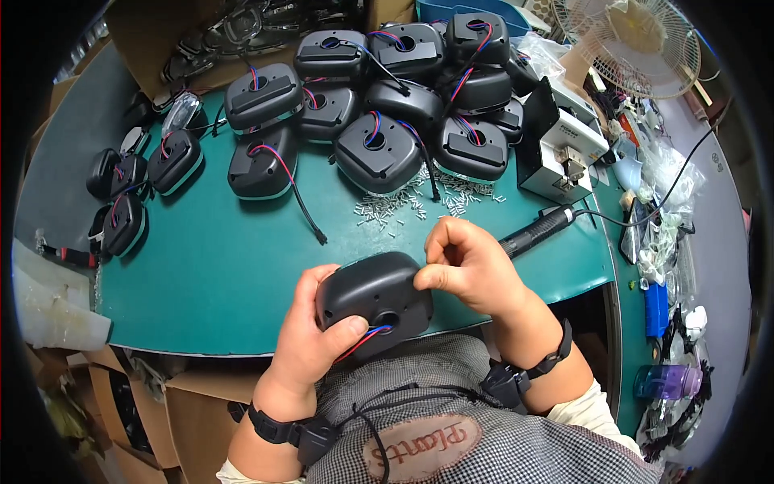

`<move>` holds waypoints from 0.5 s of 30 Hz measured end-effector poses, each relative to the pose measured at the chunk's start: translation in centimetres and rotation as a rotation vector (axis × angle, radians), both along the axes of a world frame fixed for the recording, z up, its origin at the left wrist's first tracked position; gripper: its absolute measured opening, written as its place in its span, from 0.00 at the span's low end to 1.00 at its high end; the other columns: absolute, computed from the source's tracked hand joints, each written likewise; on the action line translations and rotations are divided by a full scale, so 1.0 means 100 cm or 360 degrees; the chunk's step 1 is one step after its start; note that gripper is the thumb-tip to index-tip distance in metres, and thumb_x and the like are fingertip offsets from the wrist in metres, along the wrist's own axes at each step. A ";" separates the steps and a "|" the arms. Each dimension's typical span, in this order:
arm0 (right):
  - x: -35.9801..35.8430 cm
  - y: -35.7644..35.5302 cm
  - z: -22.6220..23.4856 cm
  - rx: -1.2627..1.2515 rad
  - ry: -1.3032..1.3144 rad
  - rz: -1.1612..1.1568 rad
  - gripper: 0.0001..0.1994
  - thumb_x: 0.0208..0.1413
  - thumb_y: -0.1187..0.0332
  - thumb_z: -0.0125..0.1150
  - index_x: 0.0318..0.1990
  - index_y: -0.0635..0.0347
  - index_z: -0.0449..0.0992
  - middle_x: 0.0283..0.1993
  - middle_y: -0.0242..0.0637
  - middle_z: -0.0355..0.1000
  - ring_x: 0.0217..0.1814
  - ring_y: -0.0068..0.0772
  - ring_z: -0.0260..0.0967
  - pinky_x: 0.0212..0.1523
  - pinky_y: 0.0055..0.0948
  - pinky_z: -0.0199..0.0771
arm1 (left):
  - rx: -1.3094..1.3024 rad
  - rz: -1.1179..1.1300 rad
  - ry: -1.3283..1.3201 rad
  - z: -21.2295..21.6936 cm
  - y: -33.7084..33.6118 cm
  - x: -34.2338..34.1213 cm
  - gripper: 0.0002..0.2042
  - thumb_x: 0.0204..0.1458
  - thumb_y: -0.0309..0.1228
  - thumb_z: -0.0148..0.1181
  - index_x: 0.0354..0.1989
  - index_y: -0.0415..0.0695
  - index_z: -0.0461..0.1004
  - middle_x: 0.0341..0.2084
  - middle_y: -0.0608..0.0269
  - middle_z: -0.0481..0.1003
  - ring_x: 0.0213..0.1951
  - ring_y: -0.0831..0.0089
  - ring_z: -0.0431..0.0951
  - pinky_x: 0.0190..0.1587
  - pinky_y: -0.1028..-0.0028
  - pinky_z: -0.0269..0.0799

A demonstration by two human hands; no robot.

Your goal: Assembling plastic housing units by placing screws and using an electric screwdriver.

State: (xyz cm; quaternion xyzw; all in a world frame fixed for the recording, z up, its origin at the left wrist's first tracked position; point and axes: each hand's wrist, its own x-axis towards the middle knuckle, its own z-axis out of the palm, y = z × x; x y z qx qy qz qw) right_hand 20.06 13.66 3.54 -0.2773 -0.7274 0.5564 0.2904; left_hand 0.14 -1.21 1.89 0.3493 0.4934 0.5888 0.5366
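Observation:
My left hand (305,335) grips a black rounded plastic housing (367,286) at the table's front edge, its thumb near the round hole where red and blue wires (364,342) come out. At the housing's right side is my right hand (484,270), thumb tip at the housing's edge and fingers curled in. Whatever those fingers hold, if anything, is too small or hidden to make out. Just beyond the right hand lies a black corded electric screwdriver (538,232). Loose silver screws (391,211) are scattered on the green table (210,282) farther back.
Several similar wired housings (379,155) are stacked at the back, with more (176,161) at the left. A black-and-white box-shaped machine (560,153) stands at right. Beyond it are a white fan (629,44), plastic bags (673,181) and a purple bottle (669,381).

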 end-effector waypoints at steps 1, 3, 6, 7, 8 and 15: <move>0.001 0.004 -0.005 -0.0352 -0.0008 0.0075 0.17 0.43 0.66 0.77 0.34 0.63 0.75 0.27 0.30 0.70 0.28 0.18 0.65 0.31 0.21 0.66 | 0.0000 -0.0001 0.0000 -0.001 -0.002 -0.001 0.34 0.46 0.38 0.70 0.58 0.36 0.59 0.48 0.58 0.70 0.51 0.71 0.71 0.56 0.69 0.67; 0.000 0.015 -0.016 -0.0351 -0.0050 -0.0035 0.19 0.43 0.64 0.77 0.37 0.62 0.75 0.28 0.32 0.71 0.29 0.22 0.67 0.32 0.23 0.68 | -0.0036 0.0016 -0.0149 -0.002 -0.005 -0.002 0.33 0.46 0.38 0.69 0.58 0.36 0.60 0.48 0.58 0.70 0.51 0.71 0.71 0.56 0.69 0.67; -0.008 0.034 -0.026 0.0180 -0.0453 -0.0273 0.22 0.44 0.59 0.76 0.42 0.61 0.76 0.33 0.37 0.72 0.35 0.33 0.72 0.37 0.30 0.72 | -0.0007 0.0121 -0.0030 -0.002 -0.002 -0.004 0.33 0.47 0.39 0.69 0.58 0.36 0.61 0.48 0.58 0.70 0.51 0.70 0.71 0.57 0.69 0.66; -0.012 0.039 -0.028 0.0714 -0.0809 -0.0395 0.22 0.44 0.56 0.75 0.43 0.60 0.77 0.36 0.40 0.73 0.39 0.39 0.74 0.40 0.34 0.74 | -0.0006 0.0117 -0.0029 -0.003 -0.002 -0.004 0.33 0.47 0.39 0.69 0.58 0.36 0.61 0.48 0.58 0.70 0.51 0.70 0.71 0.57 0.69 0.66; -0.020 0.042 -0.030 0.0861 -0.0993 -0.0389 0.25 0.46 0.54 0.72 0.48 0.58 0.77 0.42 0.45 0.73 0.47 0.49 0.73 0.47 0.42 0.74 | -0.0011 0.0147 -0.0007 -0.004 -0.002 -0.006 0.33 0.47 0.40 0.69 0.58 0.36 0.61 0.48 0.57 0.70 0.51 0.70 0.71 0.57 0.69 0.66; -0.061 0.055 -0.049 0.1125 -0.1104 -0.0467 0.21 0.50 0.58 0.68 0.49 0.57 0.74 0.40 0.45 0.73 0.43 0.52 0.73 0.44 0.44 0.75 | -0.0007 0.0181 0.0043 -0.008 -0.001 -0.007 0.34 0.47 0.42 0.69 0.58 0.36 0.62 0.48 0.56 0.71 0.52 0.70 0.71 0.58 0.69 0.66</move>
